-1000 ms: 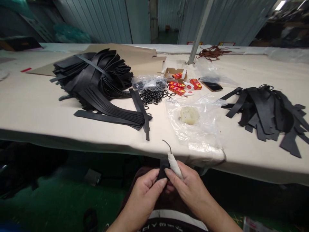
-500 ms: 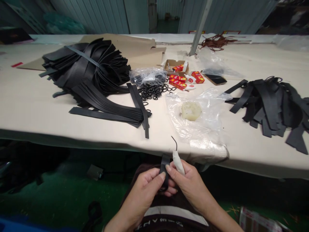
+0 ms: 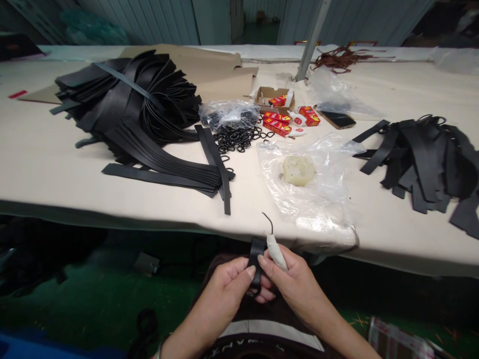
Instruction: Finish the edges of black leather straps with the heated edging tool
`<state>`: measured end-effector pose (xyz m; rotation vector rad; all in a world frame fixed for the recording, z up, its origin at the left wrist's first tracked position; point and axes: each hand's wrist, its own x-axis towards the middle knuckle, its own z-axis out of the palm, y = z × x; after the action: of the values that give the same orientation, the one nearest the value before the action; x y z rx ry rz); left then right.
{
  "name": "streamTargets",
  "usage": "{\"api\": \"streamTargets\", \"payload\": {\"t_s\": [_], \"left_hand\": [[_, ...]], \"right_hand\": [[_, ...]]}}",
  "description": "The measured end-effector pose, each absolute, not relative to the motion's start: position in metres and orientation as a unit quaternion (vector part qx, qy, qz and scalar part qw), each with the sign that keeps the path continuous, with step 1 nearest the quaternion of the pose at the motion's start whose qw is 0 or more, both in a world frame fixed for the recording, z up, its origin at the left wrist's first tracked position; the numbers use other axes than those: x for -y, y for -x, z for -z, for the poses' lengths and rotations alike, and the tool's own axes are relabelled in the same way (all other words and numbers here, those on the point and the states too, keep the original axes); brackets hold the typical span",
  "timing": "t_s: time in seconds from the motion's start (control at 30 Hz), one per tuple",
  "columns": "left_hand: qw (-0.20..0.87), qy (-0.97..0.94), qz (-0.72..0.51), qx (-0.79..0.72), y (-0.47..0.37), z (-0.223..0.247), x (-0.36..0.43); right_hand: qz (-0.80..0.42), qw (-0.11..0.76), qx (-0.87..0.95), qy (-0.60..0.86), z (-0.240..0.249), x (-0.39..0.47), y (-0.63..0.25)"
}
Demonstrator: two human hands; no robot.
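The left hand [image 3: 230, 286] and right hand [image 3: 286, 276] pinch the black strap [image 3: 256, 249] between them, probably light and bendy, best held flat by its edges.

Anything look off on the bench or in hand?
Black rings lie loose beside the bag, a few straying near the strips: maybe spilled, maybe set out. Small bottles lie outside the red boxes. Held strap: no visible damage, though partly hidden.
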<state>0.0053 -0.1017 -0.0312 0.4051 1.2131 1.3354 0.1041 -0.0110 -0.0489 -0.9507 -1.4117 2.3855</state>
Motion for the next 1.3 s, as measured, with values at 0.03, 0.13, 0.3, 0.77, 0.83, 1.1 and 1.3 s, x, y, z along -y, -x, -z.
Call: {"api": "streamTargets", "payload": {"t_s": [0.03,0.13,0.3,0.77,0.83,1.1,1.3], "left_hand": [[0.606,-0.171,-0.578,-0.520,-0.005,0.031,0.101],[0.607,-0.158,-0.572,-0.528,-0.005,0.030,0.099],[0.599,-0.158,-0.576,-0.534,-0.007,0.030,0.099],[0.521,-0.253,-0.570,-0.583,-0.008,0.031,0.106],[0.521,-0.268,-0.558,-0.588,-0.008,0.031,0.108],[0.497,-0.298,-0.549,-0.603,-0.011,0.031,0.110],[0.469,-0.337,-0.550,-0.603,-0.012,0.032,0.108]], "right_hand": [[-0.804,0.103,0.485,0.328,0.048,0.010,-0.104],[-0.786,0.102,0.504,0.343,0.045,0.009,-0.105],[-0.773,0.099,0.525,0.341,0.047,0.010,-0.107],[-0.265,0.316,0.905,0.100,0.045,0.004,-0.133],[-0.166,0.330,0.928,0.043,0.038,0.002,-0.137],[-0.095,0.317,0.942,-0.066,0.014,-0.008,-0.139],[-0.070,0.330,0.937,-0.091,0.011,-0.011,-0.140]]}}
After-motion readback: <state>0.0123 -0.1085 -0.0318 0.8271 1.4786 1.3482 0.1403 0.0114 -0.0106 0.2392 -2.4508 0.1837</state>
